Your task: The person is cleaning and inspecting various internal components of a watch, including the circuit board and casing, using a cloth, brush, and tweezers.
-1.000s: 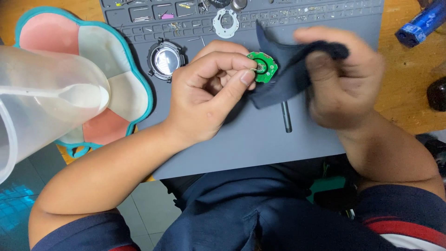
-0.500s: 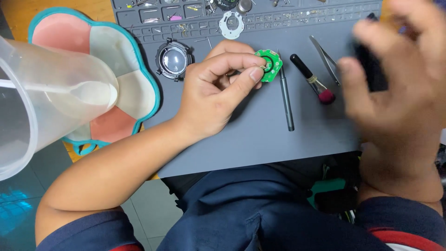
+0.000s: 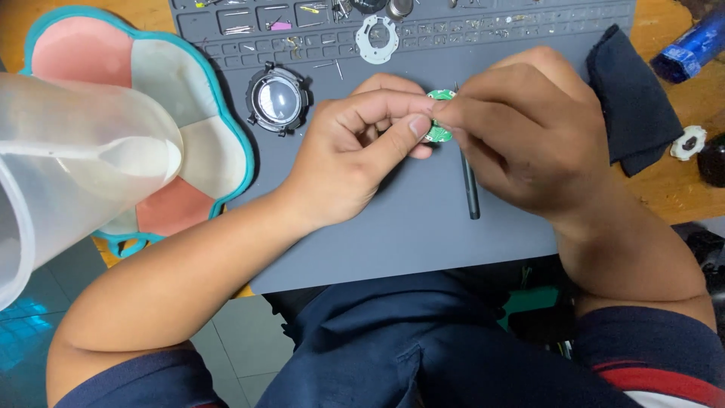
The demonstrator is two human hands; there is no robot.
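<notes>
Over a grey work mat (image 3: 393, 227), both hands pinch a small green round board (image 3: 439, 113), apparently a circuit, blue package (image 3: 693, 45) top right.

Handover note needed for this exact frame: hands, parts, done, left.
Left hand: pinches the small green round circuit board between thumb and fingers, above the grey work mat.
Right hand: fingertips on the same board from the other side; whether it holds a tool is hidden.
Parts: round lens housing and white ring plate lie on the mat; thin dark tool lies under the right hand; dark cloth rests at the mat's right edge; flower-shaped parts tray sits left.
Done: housing is apart, board out.
Left: board not yet back in the housing.
</notes>
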